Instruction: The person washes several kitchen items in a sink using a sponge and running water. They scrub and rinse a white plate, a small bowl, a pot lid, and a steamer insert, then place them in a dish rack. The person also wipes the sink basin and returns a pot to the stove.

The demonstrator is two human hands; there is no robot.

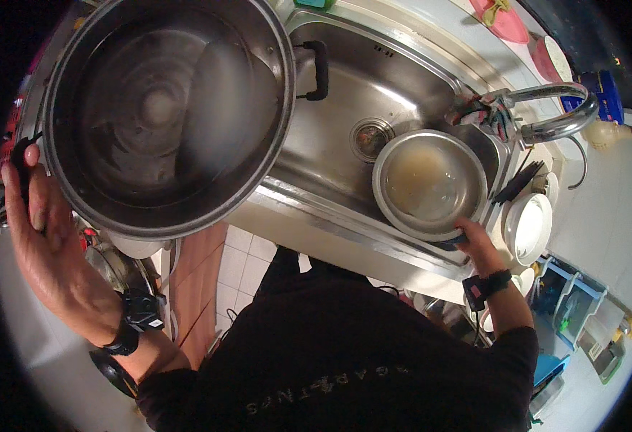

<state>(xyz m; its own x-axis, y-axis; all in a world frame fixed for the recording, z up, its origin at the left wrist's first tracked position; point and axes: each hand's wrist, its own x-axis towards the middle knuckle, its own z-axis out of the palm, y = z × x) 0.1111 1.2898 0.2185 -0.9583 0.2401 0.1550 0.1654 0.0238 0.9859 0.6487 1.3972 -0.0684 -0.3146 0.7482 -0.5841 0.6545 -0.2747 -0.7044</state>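
A large stainless steel pot [132, 183] fills the upper left, close to the camera. My left hand [51, 232] holds its black left handle [22, 162]; the other black handle [320, 70] reaches over the stainless steel sink [326, 102]. Something shiny, possibly water, shows inside the pot. At the sink's right end, my right hand [475, 243] grips the near rim of a smaller metal basin [456, 216]. Cloudy liquid with a brownish patch lies in that basin. The sink drain [372, 139] is beside it, on its upper left.
A curved chrome faucet [564, 129] rises at the right, with a patterned cloth [483, 116] around its base. White bowls [529, 229] stand right of the sink. Blue-edged plastic containers [569, 302] lie at lower right. Pink dishes [510, 24] sit on the ledge.
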